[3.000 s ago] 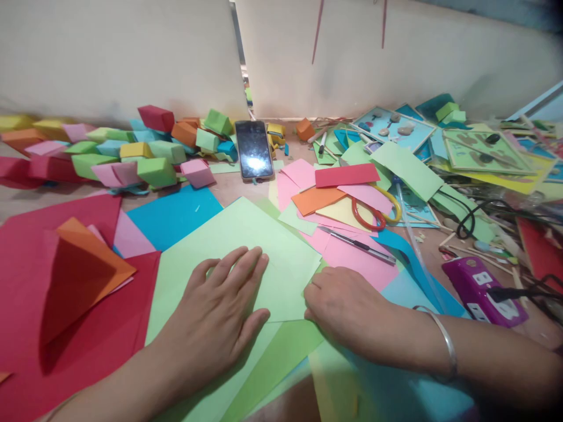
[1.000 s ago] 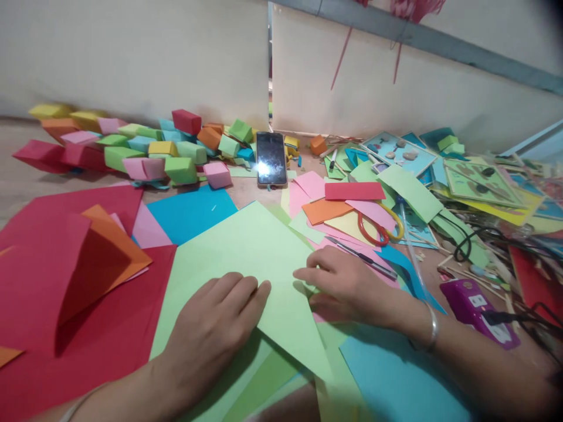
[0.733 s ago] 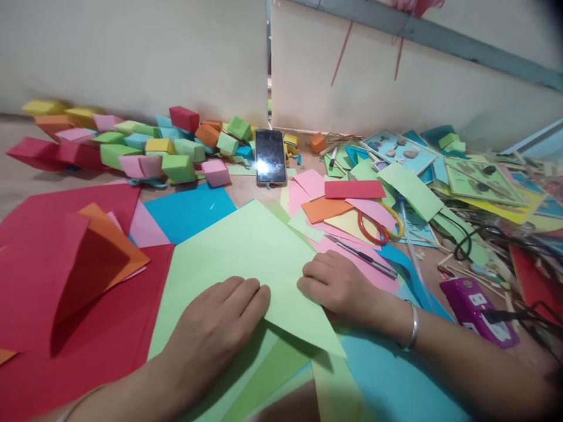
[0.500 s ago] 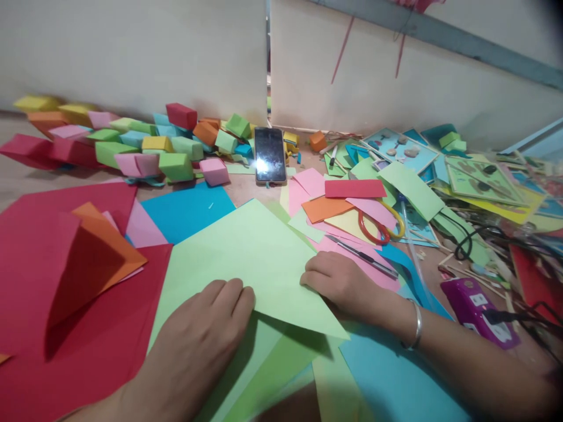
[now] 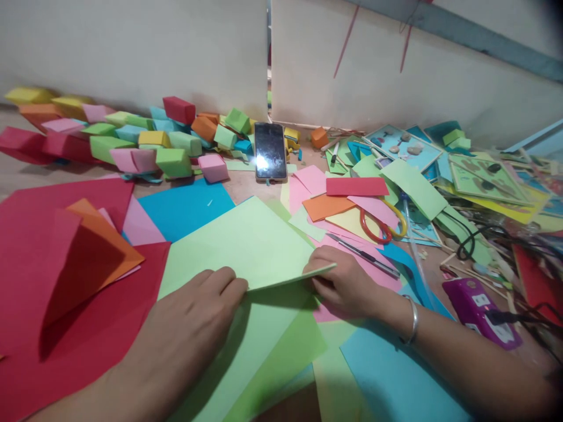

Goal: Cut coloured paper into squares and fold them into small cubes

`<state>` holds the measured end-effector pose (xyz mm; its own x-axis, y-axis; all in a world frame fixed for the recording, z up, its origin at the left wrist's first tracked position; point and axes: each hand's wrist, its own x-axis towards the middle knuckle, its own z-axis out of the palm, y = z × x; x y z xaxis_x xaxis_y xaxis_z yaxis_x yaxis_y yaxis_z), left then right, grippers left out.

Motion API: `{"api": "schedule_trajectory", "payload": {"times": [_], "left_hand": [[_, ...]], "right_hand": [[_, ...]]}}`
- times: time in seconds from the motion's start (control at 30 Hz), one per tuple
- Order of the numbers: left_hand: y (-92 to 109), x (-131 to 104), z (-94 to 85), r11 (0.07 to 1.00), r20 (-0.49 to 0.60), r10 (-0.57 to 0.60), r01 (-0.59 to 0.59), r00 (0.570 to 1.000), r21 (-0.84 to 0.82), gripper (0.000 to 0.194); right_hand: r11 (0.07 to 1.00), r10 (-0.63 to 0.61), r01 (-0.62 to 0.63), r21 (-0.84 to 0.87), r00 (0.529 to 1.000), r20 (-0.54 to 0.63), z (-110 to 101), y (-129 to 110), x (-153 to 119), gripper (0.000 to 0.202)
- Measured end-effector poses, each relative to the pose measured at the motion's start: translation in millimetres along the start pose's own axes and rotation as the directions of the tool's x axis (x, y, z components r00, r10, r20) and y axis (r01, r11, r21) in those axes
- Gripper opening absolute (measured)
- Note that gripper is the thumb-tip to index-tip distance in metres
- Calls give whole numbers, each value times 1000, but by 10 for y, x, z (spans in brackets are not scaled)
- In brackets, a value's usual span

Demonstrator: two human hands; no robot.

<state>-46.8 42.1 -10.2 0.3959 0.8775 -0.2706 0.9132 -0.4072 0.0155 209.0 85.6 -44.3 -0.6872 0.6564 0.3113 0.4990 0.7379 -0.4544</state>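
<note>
A light green paper sheet (image 5: pixel 246 240) lies in the middle, its near edge lifted and curled back. My left hand (image 5: pixel 206 310) has its fingers wrapped over that edge, left of centre. At the right corner my right hand (image 5: pixel 341 281), with a silver bangle on the wrist, pinches the same sheet; its thumb is partly hidden. More green paper (image 5: pixel 281 346) lies beneath. On the left are red sheets (image 5: pixel 132 305) with a folded orange paper (image 5: pixel 105 246) on them.
Small paper boxes (image 5: pixel 173 163) line the wall at the back left, beside a phone (image 5: pixel 270 151). To the right lie scissors (image 5: pixel 373 227), a cutter (image 5: pixel 365 255), a purple power strip (image 5: pixel 479 313) and cables. Blue paper (image 5: pixel 396 375) is at the front right.
The sheet's near right corner has been raised and turned back from the layers below. Both hands have shifted slightly, and my right fingers have curled around the corner.
</note>
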Motion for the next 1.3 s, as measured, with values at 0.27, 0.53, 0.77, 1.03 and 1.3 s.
{"api": "schedule_trajectory", "payload": {"times": [0.27,0.53,0.77,1.03,1.3], "left_hand": [[-135,120,-1,987,66,-112,119,992,-106,26],[-125,131,-71,970,67,-176,184,982,-157,17],[-97,181,-142,976,112,-150,165,982,-143,17],[-152,184,-26,990,-120,37,-53,992,-131,30],[-7,154,67,917,-159,374,-339,914,212,52]], "right_hand": [[974,86,-97,-206,994,-61,63,-65,35,33],[949,252,-258,-183,966,-58,90,-104,66,23],[898,439,-439,-15,898,1,-13,-189,115,23],[984,9,-24,-179,996,-85,74,-123,58,19],[845,-266,261,-467,962,57,43,-193,46,24]]}}
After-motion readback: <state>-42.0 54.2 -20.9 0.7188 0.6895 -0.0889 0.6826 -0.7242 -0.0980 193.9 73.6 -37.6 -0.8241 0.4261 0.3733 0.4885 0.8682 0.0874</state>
